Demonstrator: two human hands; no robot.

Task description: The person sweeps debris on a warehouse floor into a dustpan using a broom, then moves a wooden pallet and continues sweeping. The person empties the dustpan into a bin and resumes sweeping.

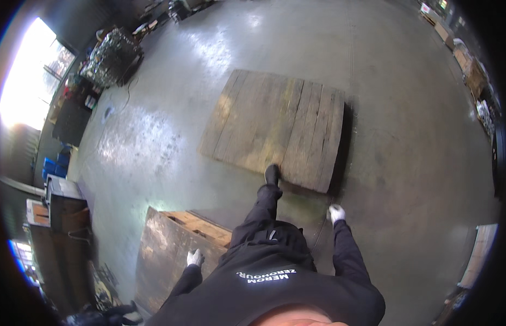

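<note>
The left hand [195,257] is seen over a wooden pallet [168,247]; the right hand [336,213] is held apart, near the near-right corner of the floor-laid plank platform [264,117], its near edge overlapped by a shoe [272,174]; nothing is visibly gripped, finger closure unclear; no handling appears begun.

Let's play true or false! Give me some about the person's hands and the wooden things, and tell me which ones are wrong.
1. The right hand is gloved in white. True.
2. The left hand is bare. False: the left hand is gloved too.
3. The big platform is bright red. False: the big platform is brownish planks.
4. A dark shoe shows at its near edge. True.
5. Another wooden pallet is on the person's left. True.
</note>
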